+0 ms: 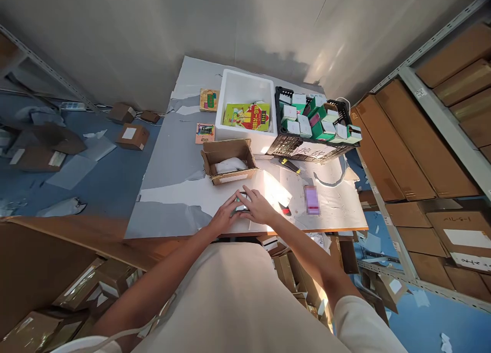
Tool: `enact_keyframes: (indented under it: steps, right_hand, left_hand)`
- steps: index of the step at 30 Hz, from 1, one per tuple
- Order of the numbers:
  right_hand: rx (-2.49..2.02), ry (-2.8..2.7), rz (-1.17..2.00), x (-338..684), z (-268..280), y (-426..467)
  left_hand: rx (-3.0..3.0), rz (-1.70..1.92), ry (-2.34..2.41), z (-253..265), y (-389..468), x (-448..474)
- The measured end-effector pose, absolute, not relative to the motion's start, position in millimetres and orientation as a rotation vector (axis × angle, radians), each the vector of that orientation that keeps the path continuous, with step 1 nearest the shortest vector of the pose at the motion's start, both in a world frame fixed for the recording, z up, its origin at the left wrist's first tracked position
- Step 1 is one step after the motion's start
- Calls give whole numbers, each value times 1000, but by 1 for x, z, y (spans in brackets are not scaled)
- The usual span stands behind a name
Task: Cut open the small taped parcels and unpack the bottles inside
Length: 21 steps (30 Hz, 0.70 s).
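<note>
At the front edge of the table, my left hand [224,215] and my right hand [258,205] meet around a small flat thing [241,207] with a pale greenish face and dark edges. Fingers of both hands close on its sides and cover much of it, so its kind does not show. Just beyond them stands an open cardboard box [235,178] with a white packet [230,166] inside. A purple packet [312,199] lies to the right of my right hand, and a red item [284,210] is partly visible nearer to it.
Behind the box are a white foam bin [245,133] holding a yellow-green printed package [245,116], and a black crate [295,152] full of small green-and-white boxes. A yellow-black cutter [290,165] lies before the crate. Shelves of cartons [397,138] flank the right side.
</note>
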State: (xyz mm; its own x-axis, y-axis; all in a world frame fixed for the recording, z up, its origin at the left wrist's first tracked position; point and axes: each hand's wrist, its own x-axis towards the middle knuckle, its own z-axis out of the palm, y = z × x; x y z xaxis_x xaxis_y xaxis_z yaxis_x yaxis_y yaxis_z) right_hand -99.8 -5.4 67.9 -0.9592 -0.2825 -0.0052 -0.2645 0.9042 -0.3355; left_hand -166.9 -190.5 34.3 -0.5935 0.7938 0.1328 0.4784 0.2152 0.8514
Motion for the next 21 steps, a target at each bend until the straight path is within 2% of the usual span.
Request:
enact_keyframes:
  steps: [6,11,14,17,21]
  right_hand:
    - [-285,3009,-242,-103,69,-25]
    - [-233,2996,-305,-107,78,-20]
    - [-108,3076,-484,-101,109,4]
    - [137,3238,-687,-85,163,51]
    - [704,3524,-685,-83,220,134]
  left_hand:
    - [933,1402,2028,39,-196,-166]
    - [1118,1244,2272,60,-208,-185]
    - [1214,1241,2549,71,-208,-208]
    - [1178,1130,2836,72,-200,-228]
    - [1040,856,2990,57,-187,-241]
